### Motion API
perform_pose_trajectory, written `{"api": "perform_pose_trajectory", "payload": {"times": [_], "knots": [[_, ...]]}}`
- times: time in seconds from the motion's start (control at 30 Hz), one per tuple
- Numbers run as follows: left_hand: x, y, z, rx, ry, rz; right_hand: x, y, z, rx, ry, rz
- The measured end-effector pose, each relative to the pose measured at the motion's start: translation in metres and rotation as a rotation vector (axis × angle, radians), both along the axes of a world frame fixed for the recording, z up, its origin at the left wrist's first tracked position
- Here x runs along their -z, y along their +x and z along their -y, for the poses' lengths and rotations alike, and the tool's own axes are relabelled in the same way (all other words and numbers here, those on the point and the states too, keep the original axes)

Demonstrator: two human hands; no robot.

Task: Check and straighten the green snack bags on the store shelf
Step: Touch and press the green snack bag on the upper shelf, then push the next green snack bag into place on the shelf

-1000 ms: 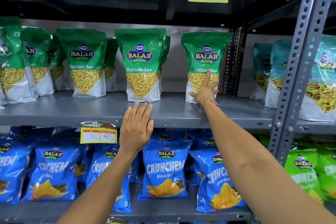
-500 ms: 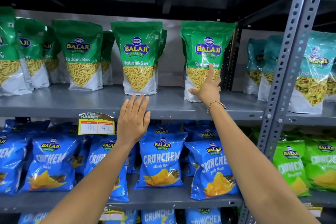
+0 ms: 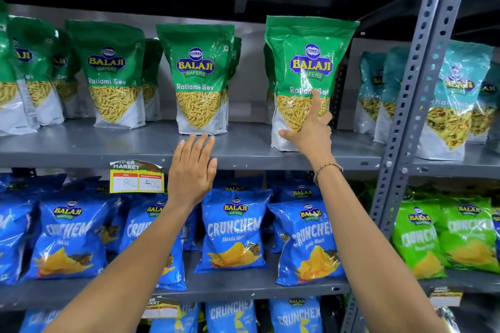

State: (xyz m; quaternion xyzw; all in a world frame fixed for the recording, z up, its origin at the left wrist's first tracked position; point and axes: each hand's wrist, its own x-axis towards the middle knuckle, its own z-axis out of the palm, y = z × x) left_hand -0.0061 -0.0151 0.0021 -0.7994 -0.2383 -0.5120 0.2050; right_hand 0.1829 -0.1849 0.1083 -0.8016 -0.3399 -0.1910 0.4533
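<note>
Standing upright, label facing forward: green snack bag [image 3: 308,62], right hand [image 3: 311,132] fingers spread against it; left hand [image 3: 193,170] fingers hovering flat, holding nothing.

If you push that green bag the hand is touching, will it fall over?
Probably, if pushed high up. The green bag stands tall on a narrow base, so it looks tippy. Its glossy film likely feels slippery and crinkles under the right hand. Filled only partway with thin sticks, it is probably light.
</note>
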Motion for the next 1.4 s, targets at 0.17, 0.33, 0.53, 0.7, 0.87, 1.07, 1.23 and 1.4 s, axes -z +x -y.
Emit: {"api": "perform_pose_trajectory", "payload": {"times": [0.17,0.33,0.53,0.7,0.87,1.07,1.23,1.4], "knots": [[0.0,-0.001,0.001,-0.006,-0.006,-0.016,0.002,-0.006,0.005,0.018,-0.004,0.015],[-0.001,-0.002,0.002,-0.005,-0.021,-0.028,0.002,-0.009,0.007,0.027,-0.015,0.02],[-0.002,-0.004,0.004,0.002,-0.057,-0.054,0.001,-0.013,0.011,0.046,-0.032,0.022],[-0.003,-0.006,0.005,0.009,-0.07,-0.079,0.001,-0.015,0.014,0.048,-0.042,0.024],[-0.008,-0.01,0.009,-0.003,-0.11,-0.112,0.002,-0.019,0.014,0.034,-0.007,0.032],[-0.016,-0.033,-0.001,-0.009,0.029,-0.281,-0.002,-0.062,-0.003,0.167,0.196,0.184],[-0.03,-0.095,-0.042,-0.012,0.008,-0.227,-0.022,-0.109,-0.055,-0.101,0.336,0.375],[-0.023,-0.175,-0.11,-0.111,-0.071,-0.17,-0.019,-0.119,-0.137,-0.226,0.079,0.279]]}}
